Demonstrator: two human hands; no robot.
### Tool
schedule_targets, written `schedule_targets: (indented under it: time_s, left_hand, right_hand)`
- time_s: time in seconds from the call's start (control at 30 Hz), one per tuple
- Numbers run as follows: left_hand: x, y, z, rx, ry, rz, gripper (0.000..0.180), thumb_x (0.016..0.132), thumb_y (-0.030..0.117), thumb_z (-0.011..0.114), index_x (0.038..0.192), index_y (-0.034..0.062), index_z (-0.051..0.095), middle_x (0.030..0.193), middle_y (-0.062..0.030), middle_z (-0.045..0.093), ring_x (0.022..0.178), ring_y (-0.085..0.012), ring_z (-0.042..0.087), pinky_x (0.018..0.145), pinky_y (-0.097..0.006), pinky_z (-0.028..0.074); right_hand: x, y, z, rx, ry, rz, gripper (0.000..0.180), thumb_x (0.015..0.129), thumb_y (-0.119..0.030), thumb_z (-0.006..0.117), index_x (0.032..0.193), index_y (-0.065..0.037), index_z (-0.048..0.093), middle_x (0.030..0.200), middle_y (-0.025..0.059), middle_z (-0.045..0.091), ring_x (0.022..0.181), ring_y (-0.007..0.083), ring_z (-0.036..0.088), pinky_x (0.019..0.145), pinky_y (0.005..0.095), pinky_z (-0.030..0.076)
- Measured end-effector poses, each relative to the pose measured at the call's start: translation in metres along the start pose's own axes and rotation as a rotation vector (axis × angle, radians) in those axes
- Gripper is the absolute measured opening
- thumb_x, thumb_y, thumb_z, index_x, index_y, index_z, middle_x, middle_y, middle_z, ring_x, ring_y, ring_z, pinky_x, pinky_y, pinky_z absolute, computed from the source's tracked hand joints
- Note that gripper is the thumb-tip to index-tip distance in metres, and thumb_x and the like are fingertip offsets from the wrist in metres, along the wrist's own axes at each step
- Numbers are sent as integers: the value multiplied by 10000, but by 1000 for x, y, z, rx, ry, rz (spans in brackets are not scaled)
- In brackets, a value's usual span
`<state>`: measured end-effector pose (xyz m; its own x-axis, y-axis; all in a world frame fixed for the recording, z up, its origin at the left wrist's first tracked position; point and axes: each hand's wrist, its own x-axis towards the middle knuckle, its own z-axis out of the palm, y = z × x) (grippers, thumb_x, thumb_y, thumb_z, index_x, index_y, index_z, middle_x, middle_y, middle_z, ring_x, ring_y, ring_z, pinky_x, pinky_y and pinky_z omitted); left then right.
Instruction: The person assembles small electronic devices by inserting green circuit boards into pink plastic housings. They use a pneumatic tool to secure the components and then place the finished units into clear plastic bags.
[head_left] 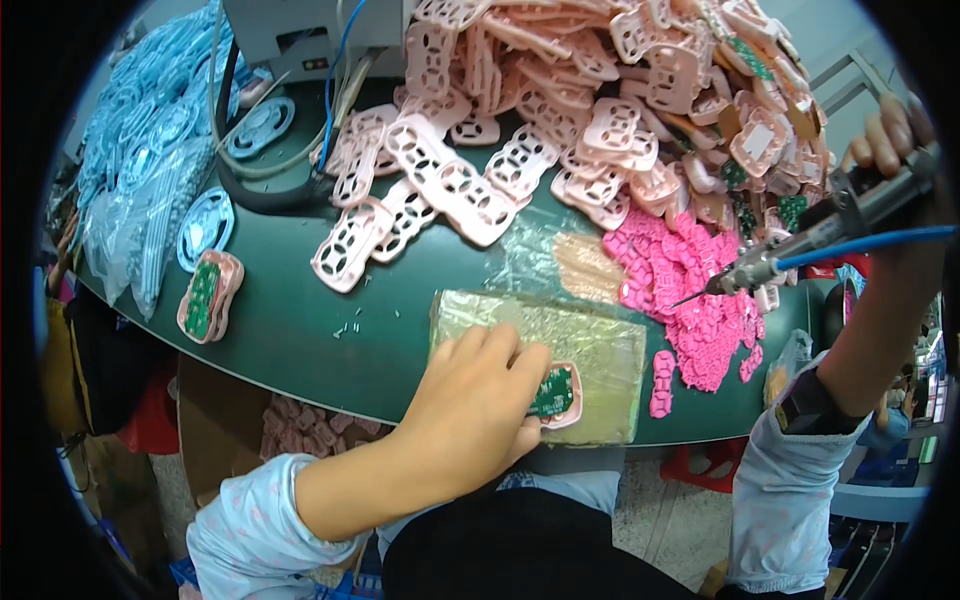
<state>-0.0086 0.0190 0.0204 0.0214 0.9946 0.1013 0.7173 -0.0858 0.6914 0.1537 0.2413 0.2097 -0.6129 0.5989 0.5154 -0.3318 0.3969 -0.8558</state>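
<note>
We find one pink housing (573, 412) at lower centre of the frame, on a film-wrapped pad (618, 385). We judge it part-assembled: circuit board (551, 393) seated, fastening apparently unfinished. The visible rim is rounded; its left end is hidden beneath the left hand (472, 405), fingers curled about it. Upper right, the right hand (886, 140) grips a powered screwdriver (835, 222), bit apart from the housing.

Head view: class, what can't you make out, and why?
Head view: left part of the board, hidden by the left hand's grip.
Head view: far end of the blue hose, cut off by the right edge.
Head view: what the white bits are; too small.
Head view: top of the pale pink heap, cut off above.
</note>
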Motion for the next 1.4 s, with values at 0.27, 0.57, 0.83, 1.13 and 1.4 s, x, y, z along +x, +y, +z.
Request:
schedule_targets:
  time_s: [0.27, 0.57, 0.83, 1.13, 1.4]
  left_hand:
    - [76, -47, -20, 355, 401, 219, 199, 664, 68, 748, 854, 80, 688, 964, -76, 596, 987, -289, 534, 888, -425, 386]
    - [182, -81, 12, 803, 282, 520, 92, 699, 134, 627, 722, 56, 669, 859, -39, 600, 976, -214, 522, 903, -373, 369]
    - [163, -65, -15, 152, 245, 180, 127, 765, 56, 648, 889, 36, 633, 890, -81, 652, 806, -226, 658, 684, -332, 533]
    - [80, -66, -46, -1154, 333, -282, 214, 813, -27, 591, 1022, -18, 636, 911, -101, 692, 820, -166, 690, 677, -264, 568]
    - [4, -42, -29, -1006, 447, -230, 202, 932, -7, 487, 1029, -70, 652, 913, -120, 690, 797, -149, 683, 702, -269, 583]
  right_hand:
    - [10, 0, -68, -257, 16, 86, 625, 989, -326, 507, 1455, 36, 301, 951, 44, 506, 890, 142, 525, 836, 282, 477]
    - [19, 9, -58, -454, 72, 60, 579, 970, -341, 510, 1432, -13, 389, 1142, 132, 619, 1034, 192, 617, 911, 316, 509]
    - [-90, 15, -53, -1028, 444, -200, 360, 926, -178, 548, 1193, 59, 591, 969, 154, 667, 869, 225, 666, 795, 305, 531]
    - [-124, 183, 11, -1526, -295, 158, 146, 798, -200, 672, 779, -60, 636, 748, 95, 627, 715, 285, 632, 599, 407, 510]
    - [-104, 127, 22, -900, -2, 119, 88, 807, -19, 666, 886, 20, 666, 790, 121, 667, 691, 186, 656, 621, 296, 534]
